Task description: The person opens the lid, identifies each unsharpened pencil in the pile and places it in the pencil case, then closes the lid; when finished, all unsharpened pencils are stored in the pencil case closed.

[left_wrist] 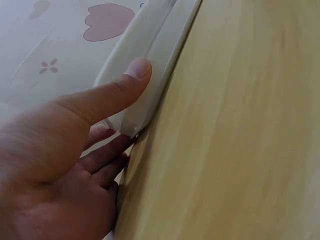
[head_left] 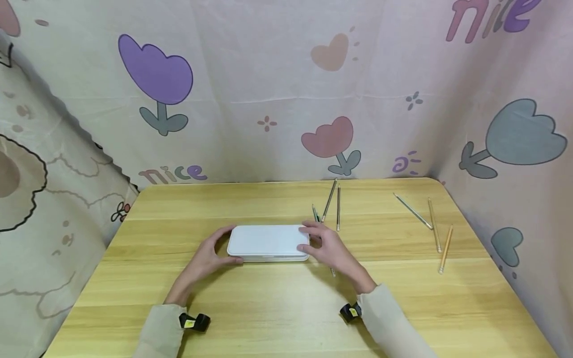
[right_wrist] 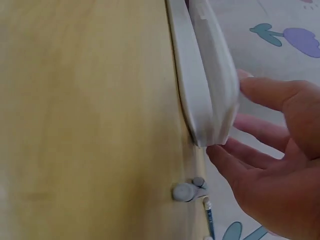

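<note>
A white pencil case [head_left: 266, 241] lies lengthwise on the table. At its left end my left hand [head_left: 208, 253] grips it, thumb along the front side and fingers round the back corner; the left wrist view has the thumb pressed on the case wall [left_wrist: 165, 65]. My right hand [head_left: 330, 248] holds the opposite end, thumb and fingertips on the lid's edge. A narrow gap between lid [right_wrist: 220, 65] and base [right_wrist: 187, 75] shows in the right wrist view. One pencil end [head_left: 333, 272] pokes out beneath the right hand, which hides the rest.
Behind the right hand lie two dark pencils [head_left: 338, 209] and some greenish ones [head_left: 315, 213]. Farther right, a grey-green pencil [head_left: 413, 211] and two yellowish pencils [head_left: 445, 248] are scattered on the wooden table [head_left: 268, 318]. A patterned curtain [head_left: 250, 64] hangs along the table's back edge.
</note>
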`<state>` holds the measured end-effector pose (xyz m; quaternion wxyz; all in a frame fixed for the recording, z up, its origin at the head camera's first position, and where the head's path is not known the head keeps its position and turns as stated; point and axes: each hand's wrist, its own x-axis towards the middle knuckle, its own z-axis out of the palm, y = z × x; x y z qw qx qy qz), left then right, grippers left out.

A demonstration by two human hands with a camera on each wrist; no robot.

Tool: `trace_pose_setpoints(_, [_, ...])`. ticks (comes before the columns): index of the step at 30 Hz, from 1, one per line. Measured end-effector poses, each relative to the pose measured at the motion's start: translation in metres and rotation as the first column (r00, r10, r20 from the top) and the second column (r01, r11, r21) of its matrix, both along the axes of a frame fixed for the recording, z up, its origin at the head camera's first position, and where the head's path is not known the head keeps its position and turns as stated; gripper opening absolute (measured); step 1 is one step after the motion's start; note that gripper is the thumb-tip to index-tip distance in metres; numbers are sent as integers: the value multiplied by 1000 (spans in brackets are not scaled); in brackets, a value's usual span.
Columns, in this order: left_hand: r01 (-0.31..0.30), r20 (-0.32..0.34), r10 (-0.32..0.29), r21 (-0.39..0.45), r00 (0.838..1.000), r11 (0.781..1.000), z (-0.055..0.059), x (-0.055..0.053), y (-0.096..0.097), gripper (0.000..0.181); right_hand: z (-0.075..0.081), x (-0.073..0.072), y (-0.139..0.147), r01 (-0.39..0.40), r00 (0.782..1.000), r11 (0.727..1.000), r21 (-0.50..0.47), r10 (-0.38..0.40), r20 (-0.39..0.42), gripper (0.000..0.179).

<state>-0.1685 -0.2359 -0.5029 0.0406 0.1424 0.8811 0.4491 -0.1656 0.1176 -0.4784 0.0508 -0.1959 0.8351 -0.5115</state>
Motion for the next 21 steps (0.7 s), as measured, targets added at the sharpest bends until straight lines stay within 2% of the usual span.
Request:
trace_pose_setpoints(5, [23, 11, -22, -31, 1000, 999, 2, 2, -3, 100, 1, 3, -3, -2, 999, 998, 70, 4, -32, 56])
trace_pose_setpoints(10, [51, 28, -50, -9, 998, 999, 3, 5, -6, 90, -1, 5, -3, -10, 999, 994, 109, 15, -42, 61])
trace_pose_setpoints(13, [51, 29, -50, -3, 998, 999, 2, 5, -7, 85, -2, 5, -3, -18, 999, 994, 107, 22, -37, 63])
trace_pose_setpoints(21, [49, 13, -49, -6, 999, 999, 1, 3, -5, 88, -3, 5, -3, -15, 998, 995, 102, 21, -52, 64])
